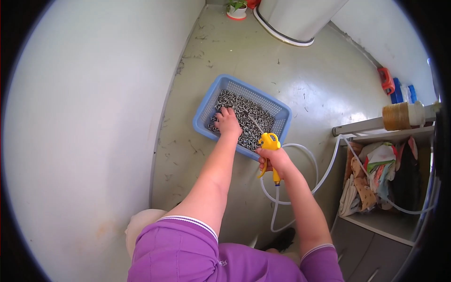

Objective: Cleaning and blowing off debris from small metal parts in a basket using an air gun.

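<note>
A blue plastic basket (212, 86) with perforated walls stands on the floor, holding a layer of small, shiny metal cylinders (256, 113). My left hand (227, 123) reaches down into its left side, fingers spread on the pieces; whether a piece is under the fingertips is hidden. Wrapped round the handle of a yellow air blow gun (270, 141) is my right hand (277, 160), at the basket's near right edge. The gun's thin metal nozzle (256, 124) points forward and left, over the cylinders. A clear hose (315, 185) runs from the handle's bottom.
A pale wall (103, 117) rises at the left. On the right stands a cabinet (376, 230) with bundled cloths (371, 174) on its shelf and a tape roll (397, 116) above. Far off are a white column-like appliance (296, 21) and a potted plant (237, 9). The hose loops beside the basket.
</note>
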Motion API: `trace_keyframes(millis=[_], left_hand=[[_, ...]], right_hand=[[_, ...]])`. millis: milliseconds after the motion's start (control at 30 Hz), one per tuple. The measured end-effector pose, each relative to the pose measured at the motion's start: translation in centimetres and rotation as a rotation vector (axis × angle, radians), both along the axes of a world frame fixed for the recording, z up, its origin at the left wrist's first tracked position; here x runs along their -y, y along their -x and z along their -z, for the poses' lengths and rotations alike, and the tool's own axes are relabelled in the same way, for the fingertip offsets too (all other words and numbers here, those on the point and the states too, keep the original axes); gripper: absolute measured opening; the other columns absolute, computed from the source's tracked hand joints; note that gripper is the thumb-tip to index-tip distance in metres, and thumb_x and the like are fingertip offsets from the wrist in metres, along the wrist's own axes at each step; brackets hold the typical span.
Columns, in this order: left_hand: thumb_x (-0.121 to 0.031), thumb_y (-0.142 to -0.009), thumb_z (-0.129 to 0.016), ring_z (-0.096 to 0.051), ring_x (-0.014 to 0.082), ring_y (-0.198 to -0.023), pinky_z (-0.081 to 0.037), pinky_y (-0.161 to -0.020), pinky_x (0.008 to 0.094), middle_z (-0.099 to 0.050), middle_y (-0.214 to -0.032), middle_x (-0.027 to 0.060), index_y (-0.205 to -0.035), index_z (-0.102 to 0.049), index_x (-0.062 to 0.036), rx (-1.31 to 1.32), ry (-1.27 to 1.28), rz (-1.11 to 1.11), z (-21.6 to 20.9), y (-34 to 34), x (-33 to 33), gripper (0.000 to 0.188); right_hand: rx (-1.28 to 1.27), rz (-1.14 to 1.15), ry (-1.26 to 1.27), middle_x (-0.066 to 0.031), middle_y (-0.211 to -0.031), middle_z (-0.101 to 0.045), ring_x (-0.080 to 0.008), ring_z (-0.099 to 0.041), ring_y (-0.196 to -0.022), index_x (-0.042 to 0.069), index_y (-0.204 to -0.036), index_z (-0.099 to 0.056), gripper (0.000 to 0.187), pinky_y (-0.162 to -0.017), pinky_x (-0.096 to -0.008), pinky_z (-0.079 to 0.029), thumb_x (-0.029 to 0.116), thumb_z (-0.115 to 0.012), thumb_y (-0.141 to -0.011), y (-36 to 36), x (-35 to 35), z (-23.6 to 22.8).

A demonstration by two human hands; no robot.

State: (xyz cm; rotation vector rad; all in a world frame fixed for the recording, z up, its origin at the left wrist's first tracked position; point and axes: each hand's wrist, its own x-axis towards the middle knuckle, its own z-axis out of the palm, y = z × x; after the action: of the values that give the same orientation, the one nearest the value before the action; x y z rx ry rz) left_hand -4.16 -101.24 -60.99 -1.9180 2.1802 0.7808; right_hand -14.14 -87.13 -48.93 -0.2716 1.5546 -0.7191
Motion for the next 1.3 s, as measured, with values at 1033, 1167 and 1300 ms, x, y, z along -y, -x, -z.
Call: trace_keyframes(millis=[1033,1167,1300], left_hand=[[-0.01,-0.072,-0.061,-0.059,0.0259,-0.093,-0.05,-0.078,0.0358,-0.059,-0.107,0.0052,-0.088,-0.065,-0.0122,-0.802,0.296,-0.024,2.8,1.2,-0.7,0.016],[-0.008,-0.072,-0.06,-0.054,0.0279,-0.106,-0.045,-0.088,0.0385,-0.051,-0.124,0.0085,-0.102,-0.062,-0.0122,-0.816,0.234,-0.033,1.9,1.5,-0.6,0.03],[-0.019,-0.067,-0.07,-0.024,0.0373,-0.131,-0.02,-0.106,0.0535,-0.023,-0.142,0.02,-0.133,-0.035,-0.0098,-0.495,0.424,-0.212,2.8,0.5,0.6,0.076]], right_hand=[[-0.108,-0.214,-0.067,-0.0014,-0.062,-0.054,-0.0135,-0.054,-0.053,0.006,-0.081,-0.057,0.014,-0.05,-0.0288,-0.044,0.019,-0.063,-0.08,-0.1,2.6,-2.6],[-0.101,-0.182,-0.056,-0.0003,-0.063,-0.055,-0.0132,-0.055,-0.054,0.007,-0.086,-0.058,0.015,-0.052,-0.0275,-0.045,0.02,-0.063,-0.081,0.4,2.5,-2.8],[-0.049,-0.119,-0.041,0.0001,-0.064,-0.055,-0.0129,-0.055,-0.056,0.008,-0.086,-0.057,0.015,-0.054,-0.0277,-0.045,0.02,-0.063,-0.081,0.2,2.2,-3.0]])
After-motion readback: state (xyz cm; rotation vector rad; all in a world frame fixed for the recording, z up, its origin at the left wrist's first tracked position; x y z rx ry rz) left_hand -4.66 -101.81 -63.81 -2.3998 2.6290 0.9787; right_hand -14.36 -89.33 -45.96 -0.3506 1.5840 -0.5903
